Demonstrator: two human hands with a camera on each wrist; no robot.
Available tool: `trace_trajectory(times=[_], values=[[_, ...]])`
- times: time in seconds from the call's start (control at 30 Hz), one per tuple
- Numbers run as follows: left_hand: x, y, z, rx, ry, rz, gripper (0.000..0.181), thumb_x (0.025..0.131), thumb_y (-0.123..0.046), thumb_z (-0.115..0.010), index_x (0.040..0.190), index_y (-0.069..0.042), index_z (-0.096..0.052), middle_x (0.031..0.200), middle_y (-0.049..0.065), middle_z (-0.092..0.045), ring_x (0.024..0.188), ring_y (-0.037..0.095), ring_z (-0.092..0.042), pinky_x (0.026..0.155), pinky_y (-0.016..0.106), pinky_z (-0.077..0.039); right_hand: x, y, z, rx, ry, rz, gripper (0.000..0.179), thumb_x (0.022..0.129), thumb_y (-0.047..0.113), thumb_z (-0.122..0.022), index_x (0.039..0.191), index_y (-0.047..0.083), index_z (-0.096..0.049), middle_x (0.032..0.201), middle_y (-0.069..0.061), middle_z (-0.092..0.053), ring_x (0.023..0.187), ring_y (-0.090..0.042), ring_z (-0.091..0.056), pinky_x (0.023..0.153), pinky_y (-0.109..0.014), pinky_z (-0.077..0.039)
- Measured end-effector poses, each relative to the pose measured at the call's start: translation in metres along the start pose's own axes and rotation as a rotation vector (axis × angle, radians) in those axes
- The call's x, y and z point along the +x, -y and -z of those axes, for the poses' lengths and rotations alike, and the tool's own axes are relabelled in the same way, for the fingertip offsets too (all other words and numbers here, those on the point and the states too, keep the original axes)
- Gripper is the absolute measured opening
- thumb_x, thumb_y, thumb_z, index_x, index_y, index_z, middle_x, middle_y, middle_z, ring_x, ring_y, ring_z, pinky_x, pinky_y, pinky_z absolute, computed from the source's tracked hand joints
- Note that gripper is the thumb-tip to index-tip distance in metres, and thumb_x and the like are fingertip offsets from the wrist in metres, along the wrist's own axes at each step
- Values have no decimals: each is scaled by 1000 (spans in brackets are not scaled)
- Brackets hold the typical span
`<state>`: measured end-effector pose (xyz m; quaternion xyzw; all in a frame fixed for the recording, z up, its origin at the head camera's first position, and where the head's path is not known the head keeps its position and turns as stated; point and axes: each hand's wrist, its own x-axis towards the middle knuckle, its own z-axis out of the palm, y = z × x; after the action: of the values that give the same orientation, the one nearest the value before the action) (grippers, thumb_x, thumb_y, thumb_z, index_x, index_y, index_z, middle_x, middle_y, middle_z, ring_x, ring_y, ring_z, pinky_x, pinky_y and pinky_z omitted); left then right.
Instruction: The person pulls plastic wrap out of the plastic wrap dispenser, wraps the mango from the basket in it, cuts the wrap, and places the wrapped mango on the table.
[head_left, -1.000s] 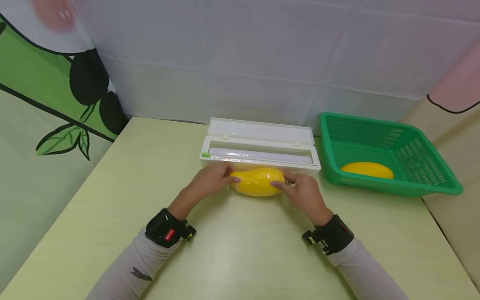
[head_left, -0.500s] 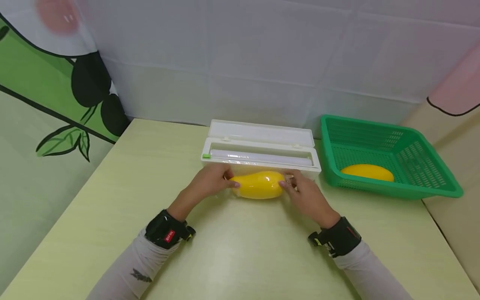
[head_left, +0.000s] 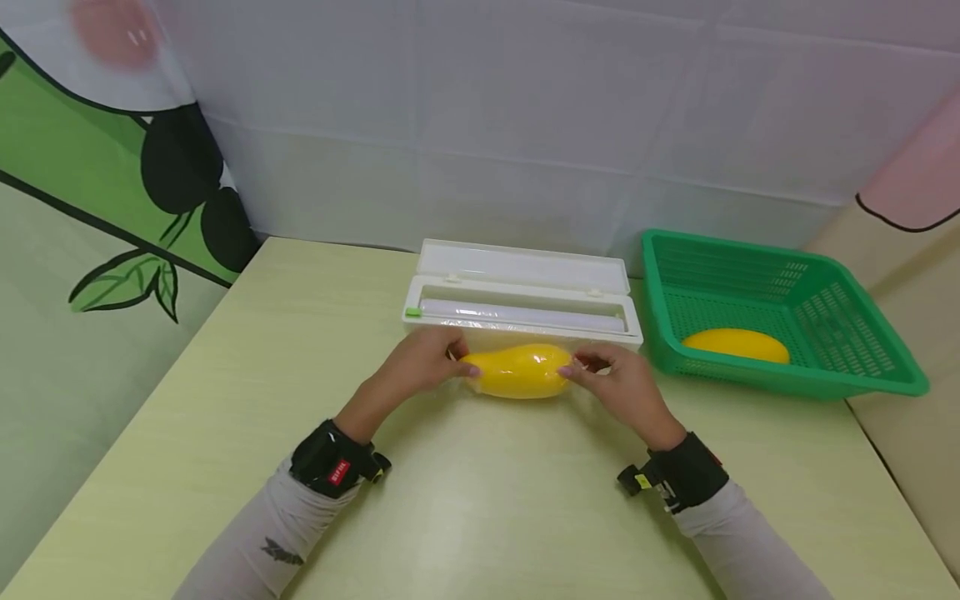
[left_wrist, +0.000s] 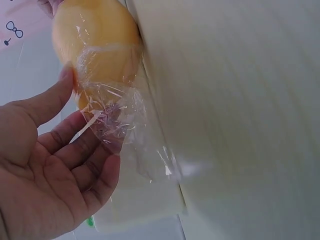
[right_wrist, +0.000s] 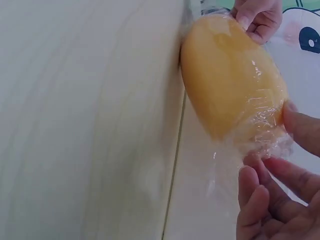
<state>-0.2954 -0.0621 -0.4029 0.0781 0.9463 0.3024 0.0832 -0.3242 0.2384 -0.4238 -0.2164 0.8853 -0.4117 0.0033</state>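
A yellow mango, wrapped in shiny cling film, is held lengthwise between both hands in front of a white cling film box. My left hand grips its left end, thumb on the fruit and fingers behind; the left wrist view shows crumpled cling film there, with a loose flap hanging off. At the other end my right hand pinches the fruit and film, its thumb on the side. Bunched clear film gathers by those fingertips in the right wrist view.
Behind the hands, the white cling film box stands with its lid up and a film roll inside. A green basket at the right holds another yellow mango. A patterned cloth wall closes off the back.
My right hand has shifted slightly to the right and its fingers have moved at the mango's end. The mango has come a little nearer the person. My left hand keeps its hold.
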Motion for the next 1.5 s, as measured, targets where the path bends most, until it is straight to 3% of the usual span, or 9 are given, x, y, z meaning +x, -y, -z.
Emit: trace_trajectory(times=[0.13,0.37,0.63,0.77,0.87,1.03,1.33,1.43,1.5], values=[[1,1,-1,2,-12,-8,29,84,-35,-80,92,-10,-68,93,1,-70,76,17,-58,68,30,-48,2,-1,2,-45,39,32,37,90,31,-75,121,10,-69,95,-4,-72,85,-20,-65,70,-34,-52],[3,5,-4,-1,-43,-14,28,88,-36,-76,96,-10,-70,95,2,-71,79,17,-61,68,31,-49,5,2,4,-152,86,133,31,95,30,-69,118,8,-72,97,-3,-69,87,-20,-62,76,-39,-53],[7,11,-7,-21,-72,-25,24,91,-33,-73,89,-9,-69,85,2,-66,74,18,-55,67,31,-45,9,7,1,-280,115,164,28,99,35,-62,107,11,-73,90,1,-67,85,-19,-63,72,-35,-51],[8,12,-6,-26,-66,-5,27,91,-35,-73,95,-8,-68,85,3,-65,74,19,-55,68,32,-45,11,10,0,-296,121,172,24,100,33,-61,100,13,-73,82,3,-60,83,-17,-60,71,-34,-49],[6,10,-4,-26,-58,0,31,91,-36,-73,103,-8,-69,92,4,-68,80,19,-59,70,32,-48,10,11,1,-330,118,170,25,100,33,-61,105,11,-73,82,1,-61,81,-19,-57,72,-35,-48],[2,4,-3,18,-39,-8,32,93,-35,-70,111,-9,-70,102,6,-71,85,19,-62,72,34,-50,5,17,2,-377,86,169,37,99,33,-62,120,4,-70,95,-7,-69,87,-27,-59,76,-39,-47],[-5,-2,4,101,-41,41,39,93,-40,-69,119,-11,-67,115,8,-71,98,25,-66,79,40,-52,4,30,3,-470,19,185,38,97,34,-64,118,3,-72,94,-11,-68,88,-29,-56,74,-39,-45],[-6,0,12,98,-74,39,40,92,-40,-70,119,-11,-67,109,6,-72,95,25,-66,79,39,-52,7,35,4,-508,-56,220,36,95,32,-68,112,1,-74,96,-13,-70,89,-33,-59,72,-43,-47],[-7,3,18,86,-133,33,36,92,-38,-71,114,-10,-68,101,5,-72,87,24,-65,74,37,-51,10,40,4,-503,-96,248,34,93,31,-71,110,1,-74,97,-13,-71,90,-34,-61,72,-45,-48]])
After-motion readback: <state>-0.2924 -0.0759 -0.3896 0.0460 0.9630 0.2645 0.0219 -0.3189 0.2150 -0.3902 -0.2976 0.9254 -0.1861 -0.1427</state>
